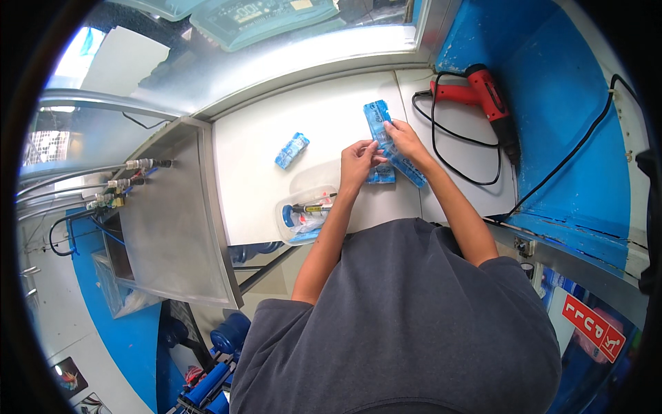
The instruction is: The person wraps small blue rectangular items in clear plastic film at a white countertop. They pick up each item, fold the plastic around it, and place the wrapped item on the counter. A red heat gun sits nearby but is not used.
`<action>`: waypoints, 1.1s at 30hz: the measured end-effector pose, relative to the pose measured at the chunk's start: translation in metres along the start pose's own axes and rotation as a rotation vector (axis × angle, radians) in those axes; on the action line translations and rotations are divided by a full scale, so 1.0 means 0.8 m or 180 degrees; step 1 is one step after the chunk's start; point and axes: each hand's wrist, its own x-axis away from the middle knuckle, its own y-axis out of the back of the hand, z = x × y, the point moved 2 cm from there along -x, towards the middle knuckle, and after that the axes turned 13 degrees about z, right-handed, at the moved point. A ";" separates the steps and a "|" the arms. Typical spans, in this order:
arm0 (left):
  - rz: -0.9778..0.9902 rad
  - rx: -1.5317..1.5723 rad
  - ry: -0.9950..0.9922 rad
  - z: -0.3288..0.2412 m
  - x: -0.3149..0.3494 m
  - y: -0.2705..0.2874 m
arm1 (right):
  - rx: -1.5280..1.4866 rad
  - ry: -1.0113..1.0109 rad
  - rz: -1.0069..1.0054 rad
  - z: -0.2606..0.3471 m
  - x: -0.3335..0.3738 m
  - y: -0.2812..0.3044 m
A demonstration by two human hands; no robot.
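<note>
A long strip of blue printed plastic film (376,119), likely flattened sleeves, stretches up and down over the white counter. My right hand (407,141) grips it near the middle, thumb on top. Against the strip's left edge, my left hand (359,163) has its fingers curled and pinched on the film; the exact contact is small and partly hidden. More blue film (381,174) lies on the counter under my hands. Farther left rests a separate folded bundle of blue film (292,150).
A clear plastic tub (284,231) with a blue cap and a yellow-black tool stands by my left forearm. At right lies a red heat gun (486,96) with its black cord looped on the white counter (252,165). A steel panel (181,207) stands left.
</note>
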 end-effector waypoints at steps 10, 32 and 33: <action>0.0069 -0.0047 -0.0132 -0.006 0.003 -0.004 | 0.0206 0.0006 -0.0007 -0.009 0.007 -0.006; -0.0071 -0.1077 -0.0248 -0.010 0.002 -0.008 | 0.1167 0.0371 -0.0190 0.038 0.009 0.008; -0.0074 -0.1123 -0.0241 -0.011 0.003 -0.008 | 0.1385 0.0456 -0.0178 0.038 0.011 0.005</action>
